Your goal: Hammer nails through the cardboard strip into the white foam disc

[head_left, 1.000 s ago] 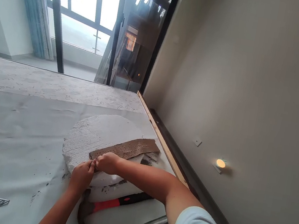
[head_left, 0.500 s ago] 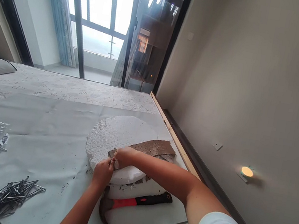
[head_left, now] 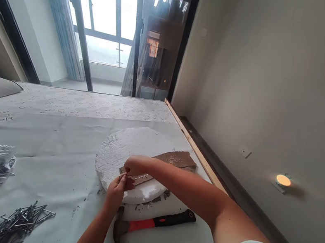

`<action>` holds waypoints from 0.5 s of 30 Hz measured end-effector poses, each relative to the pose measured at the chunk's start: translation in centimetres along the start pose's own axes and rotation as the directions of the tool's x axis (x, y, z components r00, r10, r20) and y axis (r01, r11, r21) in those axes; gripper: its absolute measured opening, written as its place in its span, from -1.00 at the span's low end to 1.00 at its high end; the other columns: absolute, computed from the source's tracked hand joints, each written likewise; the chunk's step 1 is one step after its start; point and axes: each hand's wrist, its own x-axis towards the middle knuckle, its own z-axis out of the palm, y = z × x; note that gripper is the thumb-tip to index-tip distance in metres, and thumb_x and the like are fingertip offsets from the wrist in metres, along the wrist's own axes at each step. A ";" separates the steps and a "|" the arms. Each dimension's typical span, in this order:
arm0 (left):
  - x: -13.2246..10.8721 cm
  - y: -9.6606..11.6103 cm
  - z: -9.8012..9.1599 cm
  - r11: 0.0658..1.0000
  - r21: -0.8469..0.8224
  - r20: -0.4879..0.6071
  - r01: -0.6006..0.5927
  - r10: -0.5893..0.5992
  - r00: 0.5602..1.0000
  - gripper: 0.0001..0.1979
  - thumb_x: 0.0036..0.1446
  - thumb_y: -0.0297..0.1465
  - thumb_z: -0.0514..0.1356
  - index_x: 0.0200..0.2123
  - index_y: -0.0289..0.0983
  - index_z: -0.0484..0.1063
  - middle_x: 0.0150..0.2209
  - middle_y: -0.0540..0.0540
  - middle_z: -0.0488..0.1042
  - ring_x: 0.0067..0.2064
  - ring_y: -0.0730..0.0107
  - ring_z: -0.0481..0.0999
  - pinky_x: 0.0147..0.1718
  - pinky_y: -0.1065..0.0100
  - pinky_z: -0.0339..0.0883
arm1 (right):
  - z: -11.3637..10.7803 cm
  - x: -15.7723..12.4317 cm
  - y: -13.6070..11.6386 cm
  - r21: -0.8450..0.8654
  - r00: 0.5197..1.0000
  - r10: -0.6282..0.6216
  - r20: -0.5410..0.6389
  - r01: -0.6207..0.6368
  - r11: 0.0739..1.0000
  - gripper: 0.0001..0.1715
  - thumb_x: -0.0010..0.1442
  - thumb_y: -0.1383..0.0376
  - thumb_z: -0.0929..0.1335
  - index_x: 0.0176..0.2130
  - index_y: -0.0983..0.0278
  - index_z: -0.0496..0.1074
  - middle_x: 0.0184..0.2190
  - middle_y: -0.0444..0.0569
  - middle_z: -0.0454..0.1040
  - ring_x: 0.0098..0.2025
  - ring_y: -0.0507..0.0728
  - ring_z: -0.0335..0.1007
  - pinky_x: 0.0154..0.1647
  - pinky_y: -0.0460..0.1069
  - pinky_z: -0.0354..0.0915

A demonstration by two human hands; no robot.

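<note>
close together, hands (head_left: 125,178) pinching board (head_left: 171,158) end, foam disc (head_left: 120,147) edge

Your hands meet, fingertips pinched together.
Your left hand (head_left: 115,192) reaches up from below; your right hand (head_left: 135,164) curls down, forearm stretched across.

Single head-worn cam, no second view, so no overlap. It looks forward and down from above the near edge of the worktop (head_left: 53,135), tilted slightly right. Close range: foam disc (head_left: 123,148) sits centre frame, both forearms enter from the bottom edge. Beyond the disc, the window (head_left: 110,24) fills the upper left; right of the disc, the wall (head_left: 280,96) takes the right half.
</note>
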 end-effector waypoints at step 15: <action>-0.6 -0.5 -0.1 0.927 -0.314 -0.054 0.204 -0.232 0.971 -0.81 0.03 -0.38 0.19 -0.25 -0.29 0.34 -0.55 0.08 0.24 -0.61 0.62 0.17 -0.60 0.50 0.11 | 7.1 -1.5 1.1 -0.013 0.990 0.133 -0.048 -0.133 0.991 -0.84 0.17 0.30 0.36 -0.30 0.38 0.47 -0.27 -0.01 0.52 -0.21 0.10 0.44 -0.18 0.06 0.35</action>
